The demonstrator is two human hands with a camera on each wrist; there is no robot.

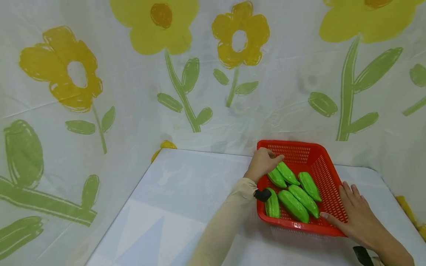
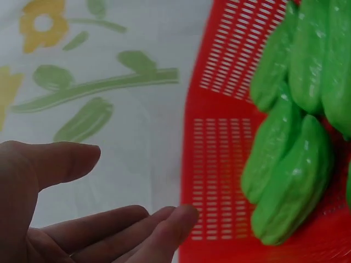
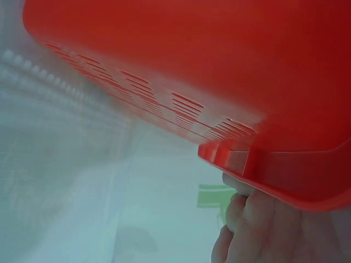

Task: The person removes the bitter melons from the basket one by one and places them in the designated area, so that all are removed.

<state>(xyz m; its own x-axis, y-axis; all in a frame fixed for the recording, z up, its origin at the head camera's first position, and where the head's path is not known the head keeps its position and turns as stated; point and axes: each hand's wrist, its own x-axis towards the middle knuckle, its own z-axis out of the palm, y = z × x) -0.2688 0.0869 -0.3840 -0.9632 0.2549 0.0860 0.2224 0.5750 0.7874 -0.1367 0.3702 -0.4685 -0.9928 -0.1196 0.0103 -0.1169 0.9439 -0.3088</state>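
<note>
A red plastic basket (image 1: 327, 188) with perforated walls holds several green, ridged, gourd-like vegetables (image 1: 294, 206). My left hand (image 1: 263, 162) is at the far left side of the basket, near two of these vegetables. In the left wrist view its thumb (image 2: 66, 161) stands apart from the fingers (image 2: 126, 233) with nothing between them, beside the perforated basket wall. My right hand (image 1: 361, 218) rests along the right side of the basket, fingers extended and thumb reaching over the near right rim. The right wrist view shows its fingers (image 3: 269, 224) at the basket's rim, partly hidden by it.
The basket stands on a white and pale blue table (image 1: 166, 207), against the back edge. Behind it hangs a white cloth (image 1: 286, 88) with yellow flowers, which continues along the left and right sides.
</note>
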